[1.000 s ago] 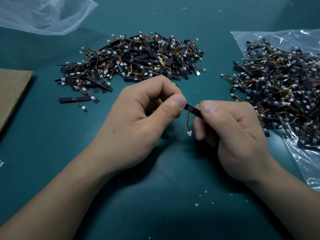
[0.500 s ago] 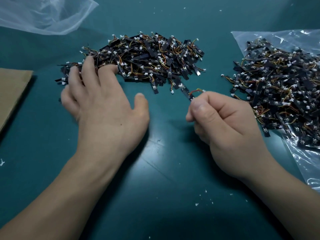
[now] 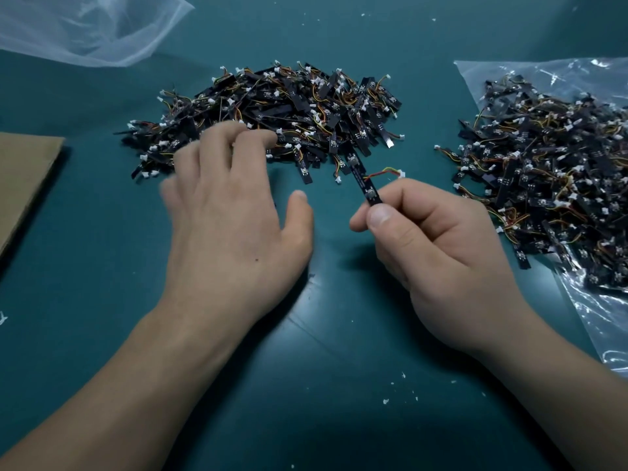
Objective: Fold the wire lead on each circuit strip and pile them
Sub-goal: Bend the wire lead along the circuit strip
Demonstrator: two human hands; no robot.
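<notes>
My right hand pinches the near end of a black circuit strip between thumb and forefinger; the strip points up and away, and its red-and-yellow wire lead with a white plug bends off to the right. My left hand lies flat with its fingers spread, the fingertips at the near edge of a big pile of strips in the middle of the green mat; the hand is blurred and holds nothing. A second heap of strips lies on a clear plastic bag at the right.
A clear plastic bag lies at the top left. A brown cardboard sheet reaches in from the left edge. The clear bag under the right heap stretches toward me. Small white crumbs dot the green mat.
My left hand let go of the strip, swung left to the middle pile and has drifted back right. My right hand kept the strip and raised it, end pointing away.
</notes>
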